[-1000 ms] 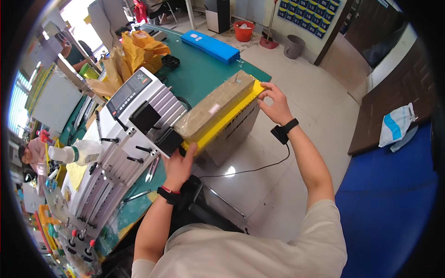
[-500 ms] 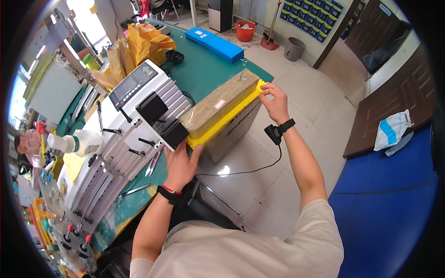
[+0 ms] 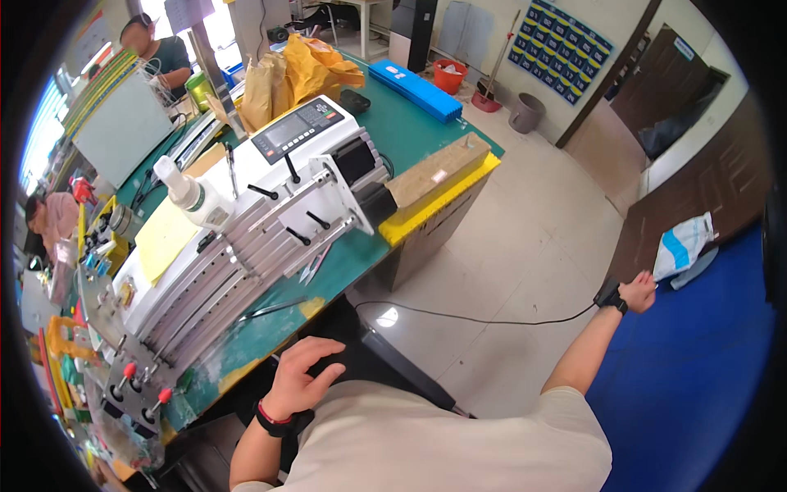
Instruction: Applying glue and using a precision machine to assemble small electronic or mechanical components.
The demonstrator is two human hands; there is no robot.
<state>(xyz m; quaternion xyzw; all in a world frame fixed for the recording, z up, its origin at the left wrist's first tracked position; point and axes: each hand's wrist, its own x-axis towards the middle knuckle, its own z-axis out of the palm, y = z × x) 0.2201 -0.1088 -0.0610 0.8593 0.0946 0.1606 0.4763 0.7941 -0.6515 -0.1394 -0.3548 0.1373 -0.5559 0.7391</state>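
My left hand (image 3: 303,377) is raised beside the near table edge, its fingers curved apart and holding nothing. Far to the right, my right hand (image 3: 638,293) reaches across the blue surface with curled fingers, right beside a white and blue plastic bag (image 3: 684,244). What lies inside those fingers, and whether they touch the bag, I cannot make out. A brown tape-covered block (image 3: 434,174) rests on a yellow ridged layer (image 3: 447,197), above a brown carton side (image 3: 426,243) at the table's right end. Neither hand is on that pile.
A machine with metal rails (image 3: 254,254) and a grey control panel (image 3: 295,131) fills the green table (image 3: 398,135). A white bottle (image 3: 193,197) stands on it. Blue ridged strips (image 3: 416,90) lie farther back. A cable (image 3: 484,321) hangs from my right wrist. Two people sit at left.
Both hands have let go of the yellow layer's edges. My left hand drew back toward my body; my right hand swung right to the bag. The view has shifted too.
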